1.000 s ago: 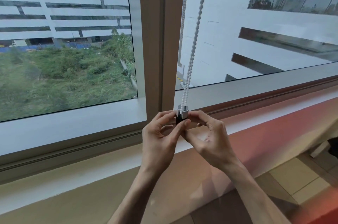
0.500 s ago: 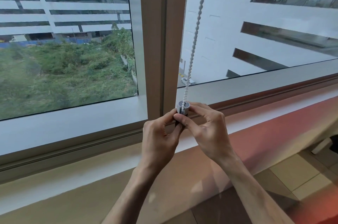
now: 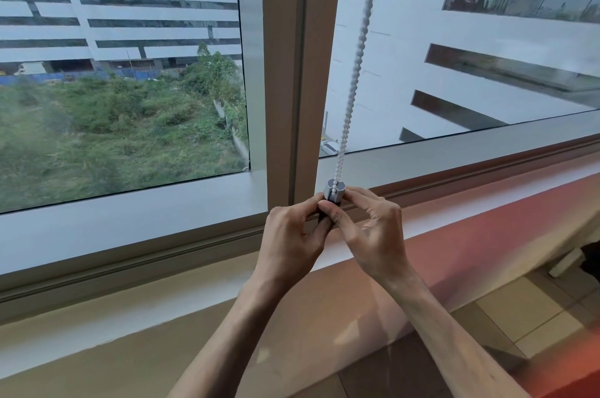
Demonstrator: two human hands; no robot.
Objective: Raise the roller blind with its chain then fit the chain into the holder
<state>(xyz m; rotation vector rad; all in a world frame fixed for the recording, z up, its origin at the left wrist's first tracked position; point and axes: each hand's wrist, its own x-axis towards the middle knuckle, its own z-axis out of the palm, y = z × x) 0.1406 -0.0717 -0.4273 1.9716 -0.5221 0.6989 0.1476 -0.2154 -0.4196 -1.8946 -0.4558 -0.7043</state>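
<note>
Both hands are up at the base of the window, pinching the same small part. Left hand (image 3: 292, 235) comes in from the near left with thumb and fingers closed on the dark lower part of the chain holder (image 3: 334, 191). Right hand (image 3: 373, 232) comes in from the near right, and its thumb and forefinger are pressed together on the holder's right side, right up against the left hand's fingertips. So both hands are clamped on the holder, not open.

Holder itself is a little grey cap on a dark body, sitting just in front of the lower window frame (image 3: 454, 150), next to the vertical mullion (image 3: 285, 72). Can't really tell whether it's fixed to the frame or just held there, since the fingers cover the bottom of it.

Bead chain (image 3: 355, 66) runs pretty much taut from the top of the holder up and slightly right, out of the top of the shot. Its lowest beads sit in the slot on the grey cap. Blind itself isn't in view.

Below the hands there's a pale sill ledge (image 3: 194, 293), with tiled floor (image 3: 535, 316) at the near right. Far side, through the glass, there's a scrubby green lot (image 3: 113, 131) on the left and a white building (image 3: 487, 50) on the right.
</note>
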